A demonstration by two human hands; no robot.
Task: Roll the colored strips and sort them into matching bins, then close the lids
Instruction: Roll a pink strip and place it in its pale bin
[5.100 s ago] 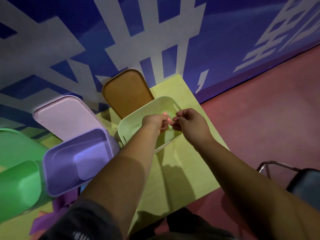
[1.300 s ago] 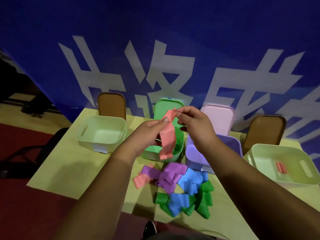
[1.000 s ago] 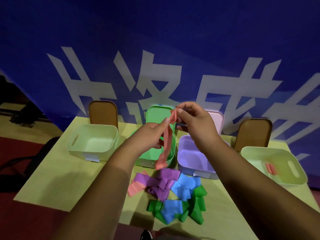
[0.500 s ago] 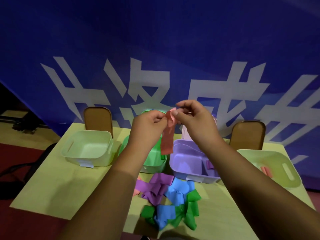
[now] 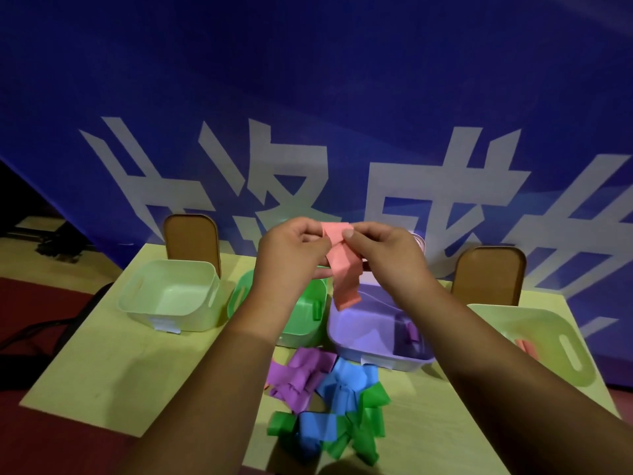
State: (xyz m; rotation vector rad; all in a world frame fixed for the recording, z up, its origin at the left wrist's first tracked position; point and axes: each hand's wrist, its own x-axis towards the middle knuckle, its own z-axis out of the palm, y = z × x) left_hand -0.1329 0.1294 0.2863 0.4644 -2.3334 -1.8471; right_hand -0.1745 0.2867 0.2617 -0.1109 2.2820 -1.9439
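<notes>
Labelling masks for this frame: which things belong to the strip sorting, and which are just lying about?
Job: left hand, right hand, pink strip, loose strip pile, left pale bin, green bin, purple bin, right pale bin, left brown lid, right brown lid.
Lying about: blue banner, red floor.
</notes>
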